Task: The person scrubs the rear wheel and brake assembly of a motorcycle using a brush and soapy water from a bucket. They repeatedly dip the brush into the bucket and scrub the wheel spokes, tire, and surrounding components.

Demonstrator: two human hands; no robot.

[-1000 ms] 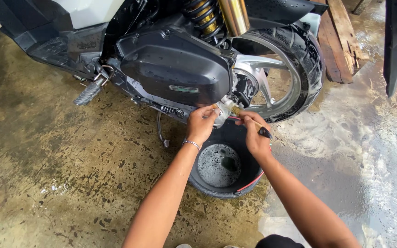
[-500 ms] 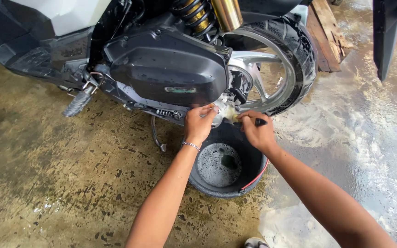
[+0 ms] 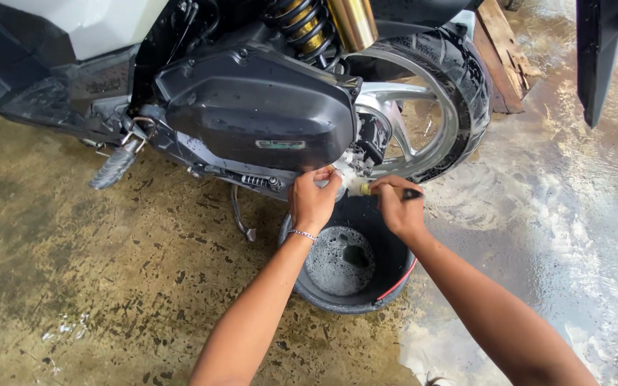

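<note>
A scooter stands before me, its black engine cover (image 3: 259, 111) above a silver rear wheel (image 3: 423, 107). My left hand (image 3: 314, 200) grips a small pale bottle (image 3: 342, 176) under the cover's rear end, near the wheel hub. My right hand (image 3: 398, 204) holds a thin brush with a dark handle (image 3: 409, 194), its tip at the bottle's mouth. Both hands hover over a black bucket (image 3: 388, 282) of foamy water on the floor. A thin bracelet is on my left wrist.
A gold shock absorber (image 3: 323, 25) rises above the engine cover. A folded footpeg (image 3: 116, 164) and a side stand (image 3: 241, 214) hang at the left. Wooden planks (image 3: 506, 57) lie behind the tyre. The concrete floor is wet and soapy at the right (image 3: 559, 214).
The view has shifted slightly, so the scooter sits a little further left. My hands stay at the same spot near the hub, the right hand now lower and closer to the left.
</note>
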